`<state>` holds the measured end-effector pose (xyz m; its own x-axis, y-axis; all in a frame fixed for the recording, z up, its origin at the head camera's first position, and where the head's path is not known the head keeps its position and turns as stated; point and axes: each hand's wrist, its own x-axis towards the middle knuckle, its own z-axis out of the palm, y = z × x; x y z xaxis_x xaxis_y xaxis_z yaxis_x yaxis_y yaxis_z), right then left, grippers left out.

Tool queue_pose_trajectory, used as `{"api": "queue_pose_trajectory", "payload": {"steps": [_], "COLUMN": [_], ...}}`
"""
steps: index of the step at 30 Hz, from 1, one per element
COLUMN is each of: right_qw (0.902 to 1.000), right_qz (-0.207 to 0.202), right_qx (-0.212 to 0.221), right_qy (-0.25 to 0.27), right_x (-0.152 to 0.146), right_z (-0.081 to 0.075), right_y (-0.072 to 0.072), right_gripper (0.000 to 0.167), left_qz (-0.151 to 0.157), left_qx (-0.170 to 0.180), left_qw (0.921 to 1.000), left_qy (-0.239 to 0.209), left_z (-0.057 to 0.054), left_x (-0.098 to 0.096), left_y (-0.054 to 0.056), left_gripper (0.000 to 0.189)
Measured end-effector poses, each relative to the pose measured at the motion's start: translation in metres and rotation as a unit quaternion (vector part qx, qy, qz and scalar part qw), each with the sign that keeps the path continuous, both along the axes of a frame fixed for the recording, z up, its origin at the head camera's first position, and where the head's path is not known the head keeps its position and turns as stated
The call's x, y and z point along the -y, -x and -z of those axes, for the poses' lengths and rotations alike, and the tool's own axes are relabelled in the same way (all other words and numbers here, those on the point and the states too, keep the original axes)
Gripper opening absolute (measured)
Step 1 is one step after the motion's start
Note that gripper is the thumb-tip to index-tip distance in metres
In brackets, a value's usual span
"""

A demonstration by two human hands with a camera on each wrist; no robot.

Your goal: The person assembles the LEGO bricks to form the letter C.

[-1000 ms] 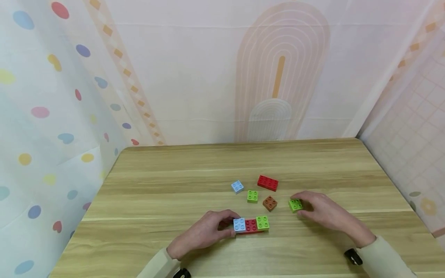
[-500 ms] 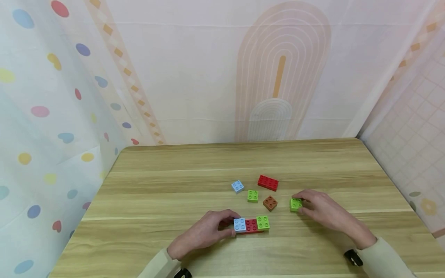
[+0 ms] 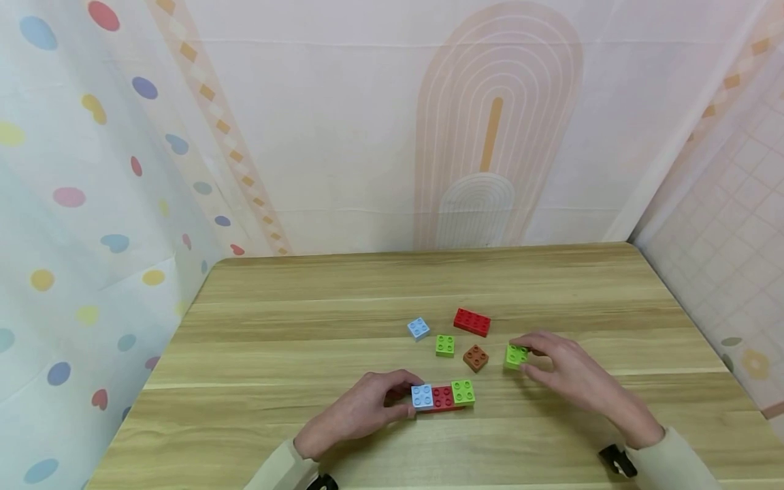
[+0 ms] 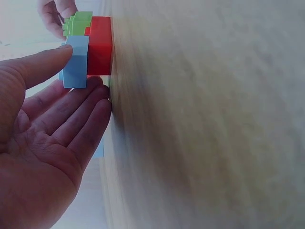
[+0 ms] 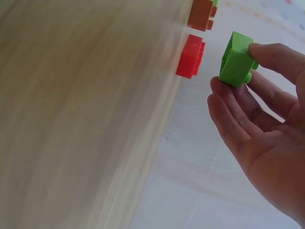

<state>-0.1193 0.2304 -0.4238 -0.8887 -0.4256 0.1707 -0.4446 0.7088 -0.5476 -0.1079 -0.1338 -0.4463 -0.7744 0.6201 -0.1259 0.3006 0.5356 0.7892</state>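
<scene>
My left hand [image 3: 364, 412] pinches the left end of a small brick build between thumb and fingers. In that build a light blue brick [image 4: 76, 67] and a green brick [image 3: 463, 393] sit on opposite ends of a long red brick [image 4: 100, 45], whose middle studs show between them. Over to the right, my right hand [image 3: 566, 371] pinches another green brick [image 5: 237, 59] by its sides. The right wrist view shows this brick raised off the table, its hollow underside turned toward the tabletop.
Behind the build lie a loose light blue brick [image 3: 418, 329], a green brick [image 3: 445, 346], a brown brick [image 3: 475, 358] and a long red brick [image 3: 471, 322]. They rest on a wooden table [image 3: 294, 306], with a patterned cloth [image 3: 343, 136] hanging beyond its back edge.
The green brick in my right hand has turned a little and moved slightly left and up in the head view. My left hand and the build have stayed in place.
</scene>
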Motion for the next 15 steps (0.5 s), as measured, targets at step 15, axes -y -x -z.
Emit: {"api": "queue_pose_trajectory", "payload": {"steps": [15], "right_qw": [0.9967], "right_qz": [-0.03], "right_qx": [-0.068], "right_qy": [0.033], "right_x": [0.017], "right_z": [-0.006], "right_y": [-0.008], "right_gripper": [0.038], "left_qz": [-0.001], "left_qx": [-0.006], "left_qw": [1.0], "left_qy": [-0.003], "left_z": [0.001], "left_x": [0.0], "left_y": [-0.001], "left_gripper": [0.033]}}
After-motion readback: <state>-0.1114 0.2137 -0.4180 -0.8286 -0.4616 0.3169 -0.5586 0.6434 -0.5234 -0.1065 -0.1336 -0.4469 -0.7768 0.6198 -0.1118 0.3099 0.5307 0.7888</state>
